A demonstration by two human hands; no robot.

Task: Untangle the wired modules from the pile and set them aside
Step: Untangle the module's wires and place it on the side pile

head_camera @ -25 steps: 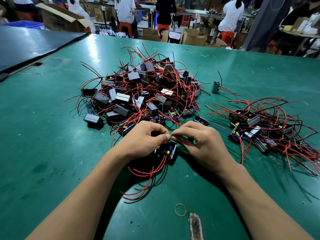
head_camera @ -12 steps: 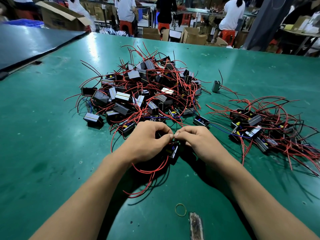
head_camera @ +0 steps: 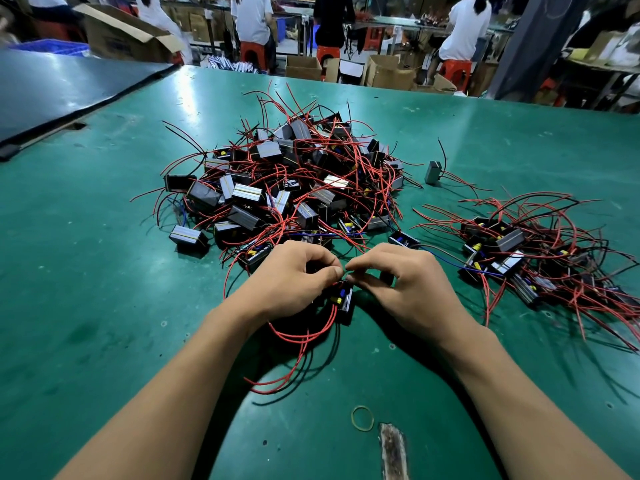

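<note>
Little is shifted since the earlier frame: left hand [head_camera: 287, 282] and right hand [head_camera: 408, 285] are held fingertip to fingertip, each grip pinched on the red wires [head_camera: 298, 336] of the module [head_camera: 343, 301] lying just beneath, near of the pile [head_camera: 294, 174]. The sorted group [head_camera: 519, 258] lies right, nearest the right hand.

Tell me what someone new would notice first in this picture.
A big tangled pile of black modules fills the middle of the green table, with a smaller set-aside heap to its right. Just in front, the left hand and right hand meet fingertip to fingertip, pinching at one module whose red wires trail towards the camera.
</note>
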